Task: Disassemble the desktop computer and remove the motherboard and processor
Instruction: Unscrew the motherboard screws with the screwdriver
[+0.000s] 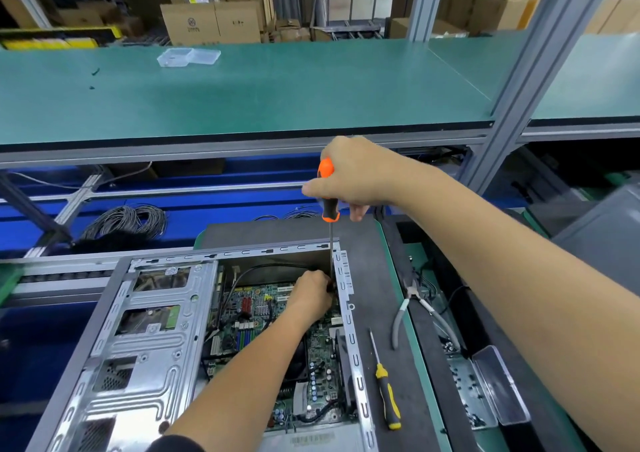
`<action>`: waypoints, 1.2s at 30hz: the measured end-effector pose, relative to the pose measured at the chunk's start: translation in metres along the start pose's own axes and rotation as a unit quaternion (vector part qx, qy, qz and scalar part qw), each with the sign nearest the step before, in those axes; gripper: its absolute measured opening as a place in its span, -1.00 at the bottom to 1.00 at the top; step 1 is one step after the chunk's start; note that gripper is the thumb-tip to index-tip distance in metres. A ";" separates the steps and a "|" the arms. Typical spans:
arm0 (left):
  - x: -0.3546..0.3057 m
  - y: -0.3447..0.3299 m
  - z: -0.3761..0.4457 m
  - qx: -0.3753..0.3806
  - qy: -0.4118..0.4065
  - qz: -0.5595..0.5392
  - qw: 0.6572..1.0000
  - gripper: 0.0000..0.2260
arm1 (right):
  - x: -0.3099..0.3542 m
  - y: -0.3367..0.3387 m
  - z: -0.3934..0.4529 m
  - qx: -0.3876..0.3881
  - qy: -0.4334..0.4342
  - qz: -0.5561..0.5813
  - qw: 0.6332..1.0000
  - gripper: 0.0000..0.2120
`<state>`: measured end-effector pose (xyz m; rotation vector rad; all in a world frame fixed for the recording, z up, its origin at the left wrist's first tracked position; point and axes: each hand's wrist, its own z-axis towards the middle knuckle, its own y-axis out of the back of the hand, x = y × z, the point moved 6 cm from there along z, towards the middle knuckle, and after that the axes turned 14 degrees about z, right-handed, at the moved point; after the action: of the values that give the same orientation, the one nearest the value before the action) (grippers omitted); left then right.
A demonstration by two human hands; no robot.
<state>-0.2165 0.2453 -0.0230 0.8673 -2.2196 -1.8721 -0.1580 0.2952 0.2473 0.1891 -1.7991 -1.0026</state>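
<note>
An open desktop case (pixel 145 340) lies on its side on a dark mat. Its green motherboard (pixel 263 313) shows inside, with a black cable looping over it. My right hand (pixel 353 178) grips an orange-and-black screwdriver (pixel 328 192) upright; the shaft runs down into the case's far right corner. My left hand (pixel 311 295) is inside the case at that corner, its fingers curled around the shaft near the tip. The tip and the screw are hidden. A black fan (pixel 298 365) sits partly under my left forearm.
A yellow-handled screwdriver (pixel 386 386) lies on the mat right of the case. Grey-handled pliers (pixel 415 309) lie further right, next to an open metal tin (pixel 485 386) with screws. A clear plastic box (pixel 188 56) sits on the green bench. Coiled grey cables (pixel 128 221) lie behind the case.
</note>
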 end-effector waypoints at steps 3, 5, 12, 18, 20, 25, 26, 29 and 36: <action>0.000 0.000 -0.001 -0.002 -0.004 0.001 1.000 -0.92 | 0.018 -0.003 0.003 0.040 0.011 -0.122 0.992 -0.86; 0.000 -0.001 -0.001 -0.001 -0.004 0.003 1.000 -0.92 | 0.026 -0.007 0.003 0.083 0.010 -0.177 0.981 -0.88; 0.000 -0.001 -0.001 0.002 -0.004 0.009 1.000 -0.93 | 0.021 -0.002 0.002 0.030 0.019 -0.194 0.980 -0.80; 0.004 -0.001 0.001 -0.005 0.001 -0.006 1.000 -0.86 | 0.026 -0.005 0.003 0.020 0.024 -0.261 0.965 -0.71; 0.003 -0.001 0.001 -0.007 -0.002 -0.012 1.000 -0.88 | 0.026 -0.006 0.001 0.060 0.018 -0.267 0.962 -0.81; 0.005 -0.003 0.003 0.003 -0.007 -0.034 0.999 -0.90 | 0.035 -0.004 -0.004 0.096 0.089 -0.272 0.953 -0.71; 0.006 -0.003 0.003 0.005 -0.006 -0.040 0.999 -0.90 | 0.039 -0.005 -0.005 0.109 0.103 -0.247 0.957 -0.72; 0.008 -0.003 0.003 0.005 -0.016 -0.056 0.998 -0.89 | 0.034 -0.008 -0.004 0.116 0.092 -0.222 0.964 -0.83; 0.017 0.001 -0.001 0.013 -0.034 -0.080 0.996 -0.76 | 0.022 -0.003 0.009 0.023 0.015 -0.242 0.970 -0.59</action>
<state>-0.2302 0.2363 -0.0260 1.0285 -2.2812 -1.9718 -0.1765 0.2858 0.2591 0.6934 -1.7876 -1.2868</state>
